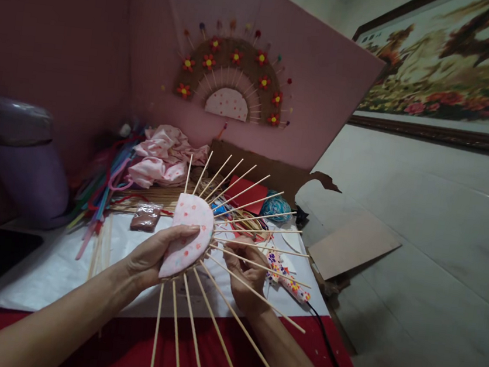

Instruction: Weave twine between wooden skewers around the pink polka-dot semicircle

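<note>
A half-round pad (186, 209) covered in pink spotted cloth is gripped in my left hand (155, 253), its thumb pressed on the front face. Thin wooden sticks (213, 306) fan out from the pad's curved edge, up, right and down. Behind the sticks at the right is my right hand (243, 269), its fingers bent together near the pad's curved edge around the base of a stick.
White paper (61, 280) covers a red cloth. Behind lie crumpled pink fabric (162, 153), coloured strips, a brown packet (146, 217), blue yarn (277, 206) and red card. A flowered, corded tool (294, 286) lies right. A flower-decorated half-round piece (236, 59) hangs behind.
</note>
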Demonstrator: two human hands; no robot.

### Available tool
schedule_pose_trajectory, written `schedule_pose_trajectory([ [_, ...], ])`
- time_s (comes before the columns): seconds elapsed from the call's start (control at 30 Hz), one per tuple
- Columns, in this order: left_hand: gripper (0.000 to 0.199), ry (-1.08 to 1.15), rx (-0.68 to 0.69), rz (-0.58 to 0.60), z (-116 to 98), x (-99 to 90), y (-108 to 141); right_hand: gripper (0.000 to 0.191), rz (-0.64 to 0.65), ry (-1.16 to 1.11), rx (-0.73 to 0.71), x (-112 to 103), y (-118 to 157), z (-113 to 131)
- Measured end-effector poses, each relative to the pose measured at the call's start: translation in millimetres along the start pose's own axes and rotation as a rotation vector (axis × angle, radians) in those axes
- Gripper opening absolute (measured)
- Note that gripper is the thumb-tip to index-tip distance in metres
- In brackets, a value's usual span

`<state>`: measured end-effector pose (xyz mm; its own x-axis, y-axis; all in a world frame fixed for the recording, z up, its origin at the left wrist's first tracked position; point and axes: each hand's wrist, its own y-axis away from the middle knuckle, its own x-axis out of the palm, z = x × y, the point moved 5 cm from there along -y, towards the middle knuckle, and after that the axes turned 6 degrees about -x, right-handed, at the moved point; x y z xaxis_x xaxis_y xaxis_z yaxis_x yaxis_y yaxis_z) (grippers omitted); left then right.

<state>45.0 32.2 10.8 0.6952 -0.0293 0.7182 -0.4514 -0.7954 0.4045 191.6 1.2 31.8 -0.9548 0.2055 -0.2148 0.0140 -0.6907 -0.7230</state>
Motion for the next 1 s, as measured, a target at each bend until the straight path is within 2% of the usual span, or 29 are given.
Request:
schedule_pose_trajectory([
  [0.13,0.013,0.003,-0.013,0.023,0.9,1.2,0.5,0.004,-0.025,-0.032,0.049,0.7,3.3,-5.1],
  [0.4,0.015,0.034,-0.048,0.081,3.8,0.8,1.2,0.004,0.009,-0.031,-0.066,2.3,-1.0,4.2],
  [0.57,0.015,0.022,-0.077,0.083,7.2,-0.5,-0.2,0.005,-0.037,-0.028,-0.004,2.8,-1.6,2.0],
  [0.7,0.016,0.018,-0.084,0.098,8.2,0.9,-0.4,0.007,-0.023,-0.011,0.036,2.1,-2.3,0.1],
  [1.0,0.017,0.056,-0.079,0.081,8.0,-0.1,0.3,0.005,-0.024,-0.032,0.006,1.8,-3.6,3.0],
])
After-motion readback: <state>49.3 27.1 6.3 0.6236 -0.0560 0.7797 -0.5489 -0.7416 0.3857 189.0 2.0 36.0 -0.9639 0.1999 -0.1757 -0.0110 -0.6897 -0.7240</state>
